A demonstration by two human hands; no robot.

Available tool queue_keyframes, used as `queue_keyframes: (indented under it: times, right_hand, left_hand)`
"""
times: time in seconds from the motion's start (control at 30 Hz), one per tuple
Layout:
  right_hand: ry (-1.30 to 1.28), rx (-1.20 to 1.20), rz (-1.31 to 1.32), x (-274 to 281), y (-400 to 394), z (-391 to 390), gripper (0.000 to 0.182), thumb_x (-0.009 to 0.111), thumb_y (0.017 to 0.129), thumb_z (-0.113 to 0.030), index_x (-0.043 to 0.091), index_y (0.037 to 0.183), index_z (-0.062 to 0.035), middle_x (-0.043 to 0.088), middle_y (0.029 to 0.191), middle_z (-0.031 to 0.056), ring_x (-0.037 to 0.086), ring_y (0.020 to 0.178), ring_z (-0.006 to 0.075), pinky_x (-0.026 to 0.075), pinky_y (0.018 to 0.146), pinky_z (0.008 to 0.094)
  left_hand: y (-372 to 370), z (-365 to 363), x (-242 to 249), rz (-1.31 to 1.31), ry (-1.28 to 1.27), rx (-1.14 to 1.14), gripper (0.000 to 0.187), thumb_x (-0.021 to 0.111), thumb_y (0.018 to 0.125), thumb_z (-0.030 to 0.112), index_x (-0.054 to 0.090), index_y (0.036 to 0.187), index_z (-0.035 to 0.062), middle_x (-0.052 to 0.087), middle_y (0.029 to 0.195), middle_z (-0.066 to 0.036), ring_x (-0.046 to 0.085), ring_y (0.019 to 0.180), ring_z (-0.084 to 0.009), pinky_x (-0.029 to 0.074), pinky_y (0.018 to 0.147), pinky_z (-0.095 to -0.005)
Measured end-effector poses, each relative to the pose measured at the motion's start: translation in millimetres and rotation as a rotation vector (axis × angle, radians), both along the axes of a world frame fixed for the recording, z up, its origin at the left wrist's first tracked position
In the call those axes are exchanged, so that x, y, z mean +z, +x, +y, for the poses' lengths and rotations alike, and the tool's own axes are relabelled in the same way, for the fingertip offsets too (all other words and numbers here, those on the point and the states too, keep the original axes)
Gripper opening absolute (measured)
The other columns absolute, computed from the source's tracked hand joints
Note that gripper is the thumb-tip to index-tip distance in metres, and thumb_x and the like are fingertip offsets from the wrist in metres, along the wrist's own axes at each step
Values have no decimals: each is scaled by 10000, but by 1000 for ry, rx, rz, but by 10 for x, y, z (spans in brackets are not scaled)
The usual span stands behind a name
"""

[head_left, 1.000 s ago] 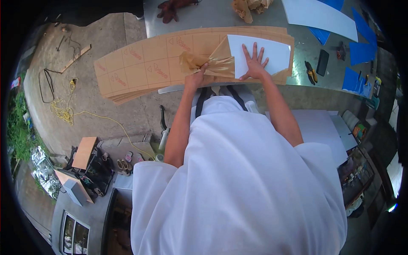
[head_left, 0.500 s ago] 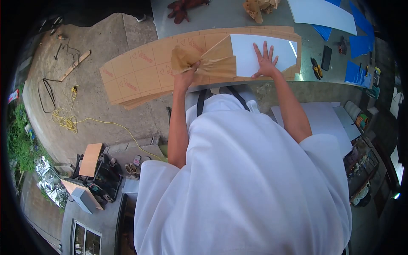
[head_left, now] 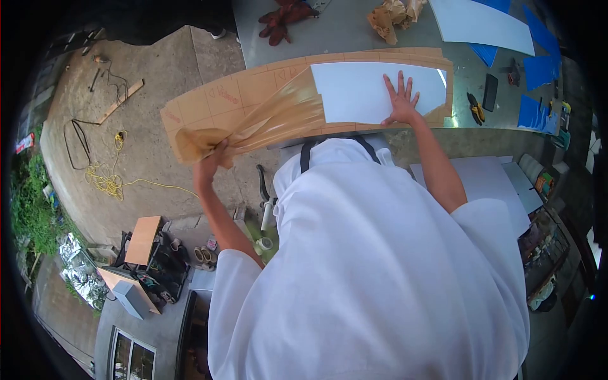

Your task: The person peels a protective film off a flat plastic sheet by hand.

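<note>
Left hand (head_left: 210, 159): fingers clamped on brown film (head_left: 282, 117) — drawn farther toward eight o'clock.
Right hand (head_left: 401, 109): fingers spread apart on white panel (head_left: 354, 92).
White panel: one o'clock, over desk (head_left: 342, 35) — barer than before.

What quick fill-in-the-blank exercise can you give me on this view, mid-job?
1. The brown film is gripped by the ____ hand.
2. The panel under the other hand is ____.
3. The pliers have black and ____ handles.

Missing words: left; white; yellow.
</note>
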State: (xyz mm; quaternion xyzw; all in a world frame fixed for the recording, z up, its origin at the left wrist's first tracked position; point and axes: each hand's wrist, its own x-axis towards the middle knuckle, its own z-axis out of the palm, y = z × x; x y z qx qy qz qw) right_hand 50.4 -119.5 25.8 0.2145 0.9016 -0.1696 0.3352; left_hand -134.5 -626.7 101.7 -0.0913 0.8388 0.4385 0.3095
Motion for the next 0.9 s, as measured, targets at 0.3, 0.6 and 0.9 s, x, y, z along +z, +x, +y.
queue_keyframes:
  times: [0.3,0.6,0.9]
  right_hand:
    - [32,54,-13,0,-7,-7,1538,933,285,-308,-21,1488,-407,-233,1547,104,-179,1400,443,55,1025,738]
    - [-662,-126,396,483,-670,-848,1128,814,691,-343,73,1503,-91,96,1548,207,18,1444,339,108,1161,402]
    - [-841,-565,418,762,-772,-1383,409,773,732,-168,611,1040,48,654,1008,93,609,887,227,475,821,332]
  left_hand:
    - [-84,-203,-256,-83,366,309,343,692,855,159,604,1139,-12,639,1069,-70,600,946,-164,500,810,-304]
    - [429,1187,-634,-634,1059,483,341,668,868,298,606,1098,54,656,973,-35,640,866,-160,533,766,-310]
    - [481,1562,-621,-489,641,112,445,747,776,423,651,974,37,655,751,-47,611,619,-177,499,546,-290]
